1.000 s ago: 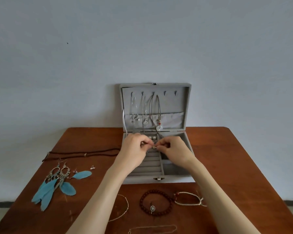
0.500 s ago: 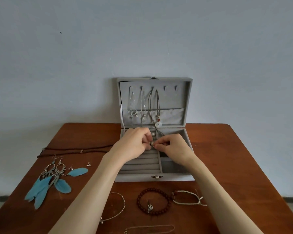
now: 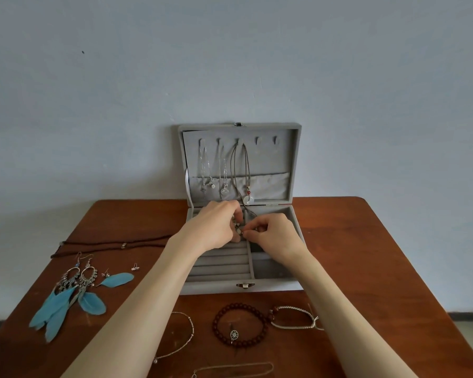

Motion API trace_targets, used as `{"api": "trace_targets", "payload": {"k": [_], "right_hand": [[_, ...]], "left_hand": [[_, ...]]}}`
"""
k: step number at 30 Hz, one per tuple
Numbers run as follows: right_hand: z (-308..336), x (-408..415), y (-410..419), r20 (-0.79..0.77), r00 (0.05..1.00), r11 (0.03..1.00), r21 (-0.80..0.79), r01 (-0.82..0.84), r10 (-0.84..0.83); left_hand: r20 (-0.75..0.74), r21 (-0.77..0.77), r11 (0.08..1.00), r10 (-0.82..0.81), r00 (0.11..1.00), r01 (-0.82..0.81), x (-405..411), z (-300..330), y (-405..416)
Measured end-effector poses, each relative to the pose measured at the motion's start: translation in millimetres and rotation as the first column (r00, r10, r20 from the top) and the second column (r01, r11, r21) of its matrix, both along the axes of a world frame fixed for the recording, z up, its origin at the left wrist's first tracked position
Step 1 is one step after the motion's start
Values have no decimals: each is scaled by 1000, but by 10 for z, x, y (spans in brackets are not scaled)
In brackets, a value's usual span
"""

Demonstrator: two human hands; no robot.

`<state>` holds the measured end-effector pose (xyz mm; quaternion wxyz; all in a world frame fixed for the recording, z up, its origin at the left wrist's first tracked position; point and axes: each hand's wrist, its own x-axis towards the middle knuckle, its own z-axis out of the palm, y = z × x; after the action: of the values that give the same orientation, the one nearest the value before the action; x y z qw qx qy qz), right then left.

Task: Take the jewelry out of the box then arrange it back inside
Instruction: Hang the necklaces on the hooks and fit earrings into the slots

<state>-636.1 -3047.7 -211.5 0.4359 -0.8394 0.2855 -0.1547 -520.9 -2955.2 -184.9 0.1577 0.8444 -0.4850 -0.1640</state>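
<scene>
A grey jewelry box (image 3: 216, 289) stands open against the wall on the wooden table. Three necklaces (image 3: 224, 170) hang from hooks inside its lid; the rightmost cord carries a pale round pendant (image 3: 248, 199). Over the back ring rows, my left hand (image 3: 216, 227) and my right hand (image 3: 273, 234) meet, both pinching a small pale earring (image 3: 238, 229) between fingertips. What else lies under the hands is hidden.
Left of the box lie a dark cord necklace (image 3: 107, 245), blue feather earrings (image 3: 71, 296) and small studs (image 3: 135, 267). In front lie a dark bead bracelet (image 3: 239, 324), a white braided bracelet (image 3: 294, 317), a thin silver chain (image 3: 180, 336) and another chain (image 3: 232, 369).
Both hands stay together over the ring rows and have edged slightly toward the back of the box. The camera has tilted a little, so the box sits higher in view.
</scene>
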Motion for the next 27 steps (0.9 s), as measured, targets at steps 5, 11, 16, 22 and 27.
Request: {"api": "trace_targets", "payload": {"k": [5, 11, 16, 22, 27], "right_hand": [[15, -3, 5, -25, 1000, 1000, -15, -10, 9], [22, -2, 1, -1, 1000, 1000, 9, 2, -2], [9, 1, 29, -1, 1000, 999, 38, -12, 12], [19, 3, 69, -46, 999, 1000, 2, -14, 14], [45, 18, 118, -88, 996, 989, -148, 2, -15]], "left_hand": [[9, -124, 991, 50, 999, -48, -61, -85, 73], [47, -389, 920, 79, 996, -54, -120, -235, 235], [242, -450, 893, 111, 964, 10, -106, -269, 347], [293, -406, 913, 102, 951, 27, -153, -345, 393], [319, -409, 911, 86, 944, 55, -167, -355, 393]]}}
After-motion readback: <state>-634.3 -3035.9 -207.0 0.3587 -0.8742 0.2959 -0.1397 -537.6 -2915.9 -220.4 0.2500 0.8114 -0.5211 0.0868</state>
